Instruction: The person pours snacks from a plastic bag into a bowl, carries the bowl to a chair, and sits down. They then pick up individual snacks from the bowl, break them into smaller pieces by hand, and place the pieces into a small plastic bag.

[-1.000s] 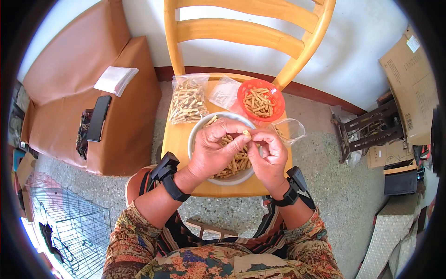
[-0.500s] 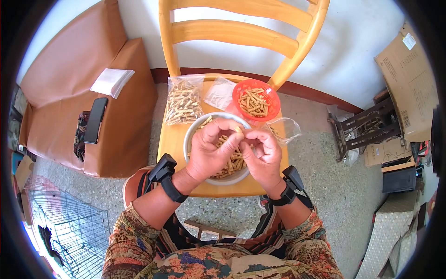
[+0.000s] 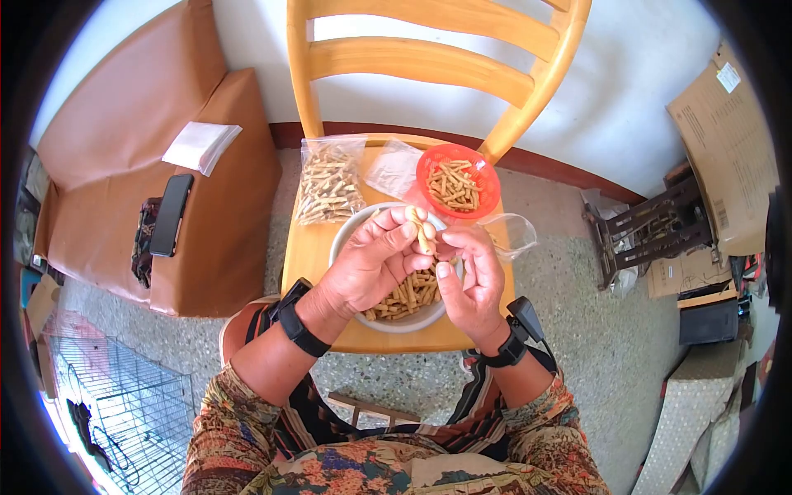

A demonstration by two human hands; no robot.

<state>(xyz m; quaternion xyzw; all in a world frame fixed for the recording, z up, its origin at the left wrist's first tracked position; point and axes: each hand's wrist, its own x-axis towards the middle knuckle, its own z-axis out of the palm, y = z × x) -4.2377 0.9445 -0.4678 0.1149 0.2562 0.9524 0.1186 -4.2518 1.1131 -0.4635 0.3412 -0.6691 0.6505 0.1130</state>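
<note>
My left hand (image 3: 375, 260) is closed over the white bowl, pinching a short tan stick-like piece (image 3: 425, 236) between thumb and fingers. Close beside it, my right hand (image 3: 473, 285) has its thumb apart from its bent fingers, with nothing visible between them; its fingertips are near the piece. Under both hands the white bowl (image 3: 337, 247) holds many similar tan sticks (image 3: 408, 299), partly hidden by the hands. Behind the bowl are a clear bag of tan sticks (image 3: 332, 183) and a red basket (image 3: 492, 186) with more sticks.
Everything stands on a wooden chair seat (image 3: 363, 340). A flat clear plastic bag (image 3: 394, 167) lies between the filled bag and the basket, and a clear plastic lid-like item (image 3: 516, 237) sits at the right edge. A brown sofa (image 3: 223, 206) holding a phone (image 3: 172, 214) is at left.
The tan piece now shows more fully in my left hand, tilted upright. My right thumb has moved away from the left fingertips and apart from its own fingers.
</note>
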